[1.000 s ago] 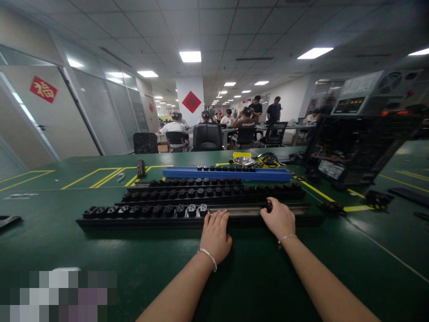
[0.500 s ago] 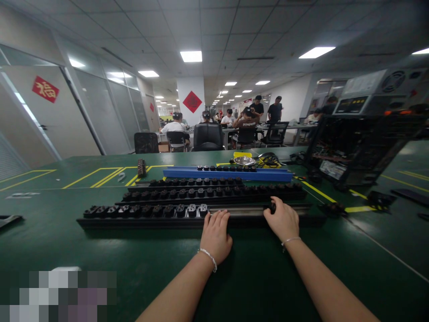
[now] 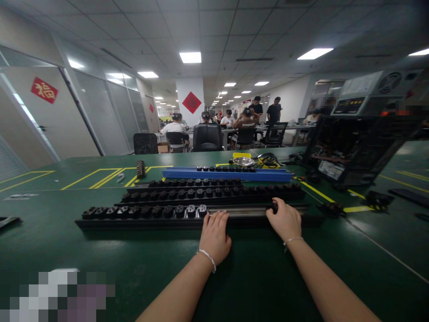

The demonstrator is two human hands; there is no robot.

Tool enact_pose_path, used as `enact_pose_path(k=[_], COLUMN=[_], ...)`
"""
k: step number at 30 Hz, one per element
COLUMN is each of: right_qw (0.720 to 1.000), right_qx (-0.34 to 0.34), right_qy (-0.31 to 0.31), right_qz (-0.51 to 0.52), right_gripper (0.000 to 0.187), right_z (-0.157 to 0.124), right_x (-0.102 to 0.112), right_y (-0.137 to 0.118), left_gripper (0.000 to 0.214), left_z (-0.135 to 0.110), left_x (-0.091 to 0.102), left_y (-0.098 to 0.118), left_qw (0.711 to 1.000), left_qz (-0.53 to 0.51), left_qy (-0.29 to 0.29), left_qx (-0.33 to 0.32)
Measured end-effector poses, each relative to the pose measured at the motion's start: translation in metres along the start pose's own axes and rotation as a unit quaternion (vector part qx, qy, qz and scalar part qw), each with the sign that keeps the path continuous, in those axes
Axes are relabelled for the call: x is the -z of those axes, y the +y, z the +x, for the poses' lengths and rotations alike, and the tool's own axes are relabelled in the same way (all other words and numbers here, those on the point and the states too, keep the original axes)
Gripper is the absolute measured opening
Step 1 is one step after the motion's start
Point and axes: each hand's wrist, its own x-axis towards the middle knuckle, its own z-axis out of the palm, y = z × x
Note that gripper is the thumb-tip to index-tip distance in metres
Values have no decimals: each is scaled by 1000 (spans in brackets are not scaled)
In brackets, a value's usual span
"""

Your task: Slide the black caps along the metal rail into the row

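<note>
A long black rail (image 3: pixel 134 224), a channel like a power strip housing, lies across the green table before me. Black socket modules (image 3: pixel 145 212) line its left part, and a bare metallic channel shows to their right. My left hand (image 3: pixel 215 235) is curled over the near edge of the rail, fingertips in the channel just right of the last module. Farther right, my right hand (image 3: pixel 286 220) is closed, thumb and fingers pinching a small black socket module (image 3: pixel 275 208) at the channel. Much of that module is hidden by the fingers.
Behind lie more filled black rails (image 3: pixel 214 193) and a blue rail (image 3: pixel 228 175) with sockets. A metal dish (image 3: pixel 244 161), cables (image 3: pixel 268 159) and an opened computer case (image 3: pixel 351 150) stand farther back. Loose black parts (image 3: pixel 333 208) lie right. Several people work at far tables.
My right hand has shifted slightly to the right along the rail with the socket module. My left hand stays in place on the rail.
</note>
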Motion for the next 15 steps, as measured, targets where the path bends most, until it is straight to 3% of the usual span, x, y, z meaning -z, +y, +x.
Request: enact_pose_path(k=[15], right_qw=[1000], right_qx=[-23], right_qy=[2], right_qz=[-10], right_gripper=[44], right_z=[4], right_x=[0], right_y=[10], left_gripper=[60], left_z=[0], left_x=[0], left_y=[-1], left_qw=[1000], left_qz=[0], left_qy=[6], left_qx=[-4])
